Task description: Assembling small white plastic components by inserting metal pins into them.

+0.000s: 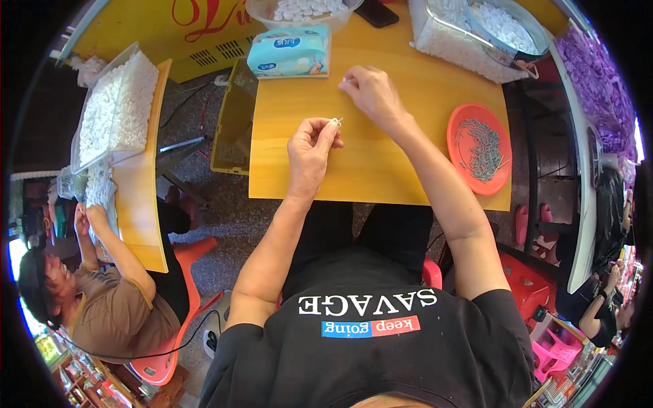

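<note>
Over the wooden table [286, 177], my left hand [311, 153] pinches a small metal piece with a thin pointed end [337, 122] between thumb and forefinger. Ahead of it and to the right, my right hand [374, 98] has its fingertips pressed together low above the tabletop. Whatever those fingertips hold, if anything, is too small to make out. To the right of my right forearm sits an orange-red plate [461, 119] bearing a heap of small grey metal pieces [484, 151].
A blue tissue pack [289, 53] lies beyond my left hand. Along the far edge are a tub of white pieces [306, 20], a dark phone [376, 12] and a clear bin [449, 47] with a bowl [507, 30]. At left, a co-worker [122, 299] sits by another bin [112, 109].
</note>
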The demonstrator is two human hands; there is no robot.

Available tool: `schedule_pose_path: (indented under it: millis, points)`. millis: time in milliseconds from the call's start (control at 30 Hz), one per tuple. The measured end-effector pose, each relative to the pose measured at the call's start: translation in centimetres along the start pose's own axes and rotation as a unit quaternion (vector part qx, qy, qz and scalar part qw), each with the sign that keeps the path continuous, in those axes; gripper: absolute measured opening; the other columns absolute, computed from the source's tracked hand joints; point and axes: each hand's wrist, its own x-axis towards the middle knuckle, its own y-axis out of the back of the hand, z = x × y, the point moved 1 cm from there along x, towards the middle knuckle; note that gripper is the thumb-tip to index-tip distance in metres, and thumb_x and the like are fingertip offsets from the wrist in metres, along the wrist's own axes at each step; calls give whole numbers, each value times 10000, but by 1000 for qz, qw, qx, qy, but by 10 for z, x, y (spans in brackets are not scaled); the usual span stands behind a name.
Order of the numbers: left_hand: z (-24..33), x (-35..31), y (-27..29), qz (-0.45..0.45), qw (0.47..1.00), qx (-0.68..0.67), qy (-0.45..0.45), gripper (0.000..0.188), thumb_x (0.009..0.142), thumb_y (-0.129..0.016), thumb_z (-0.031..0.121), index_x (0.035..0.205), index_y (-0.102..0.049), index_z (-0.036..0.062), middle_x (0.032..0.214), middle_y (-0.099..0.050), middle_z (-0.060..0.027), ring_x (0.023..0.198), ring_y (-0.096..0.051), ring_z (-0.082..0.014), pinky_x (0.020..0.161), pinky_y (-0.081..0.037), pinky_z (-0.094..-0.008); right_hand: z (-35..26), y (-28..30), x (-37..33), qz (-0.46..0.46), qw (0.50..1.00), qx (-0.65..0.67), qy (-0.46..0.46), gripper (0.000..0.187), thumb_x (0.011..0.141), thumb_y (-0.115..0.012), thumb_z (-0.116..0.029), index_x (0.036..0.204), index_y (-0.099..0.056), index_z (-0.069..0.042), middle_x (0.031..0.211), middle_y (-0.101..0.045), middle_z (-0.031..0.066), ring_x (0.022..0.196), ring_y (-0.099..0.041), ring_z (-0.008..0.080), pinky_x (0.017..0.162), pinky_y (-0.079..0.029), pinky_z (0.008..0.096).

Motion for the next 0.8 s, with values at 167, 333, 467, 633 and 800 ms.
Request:
schedule_pose_path:
  millis: [167,333,467,633,800]
  points:
    - [1,0,1,4,1000,-14,11,126,959,-617,139,987,-600,18,857,-633,-36,745,-598,-103,729,-506,-239,-4,-4,10,-87,989,-104,-62,156,860,-654,-185,925,-668,-44,910,-661,178,840,-642,382,739,-521,465]
    - [0,0,3,7,1000,-21,9,122,955,-622,139,987,-604,23,857,-636,-33,738,-600,-102,716,-498,-234,-10,10,-8,-117,981,-153,-24,126,867,-632,-159,920,-661,-48,914,-656,183,845,-640,381,736,-522,455]
    - [2,3,1,2,1000,-23,4,127,949,-631,139,987,-607,20,854,-638,-35,725,-603,-102,703,-491,-229,-3,34,-31,-107,993,-34,42,107,876,-617,-128,925,-662,-45,896,-650,174,811,-638,364,716,-519,441]
    - [5,6,-5,1,1000,-22,5,114,956,-612,116,954,-598,3,834,-623,-39,711,-595,-98,684,-506,-232,-1,41,-36,-140,990,-25,-16,118,877,-613,-134,955,-665,-63,929,-646,155,834,-634,362,741,-514,442]
    - [5,7,-10,-11,1000,-26,6,145,945,-634,135,989,-603,1,858,-637,-58,719,-609,-121,711,-503,-247,3,36,-43,-138,988,-61,-23,162,862,-628,-154,1002,-670,-85,990,-641,162,856,-628,388,770,-511,464]
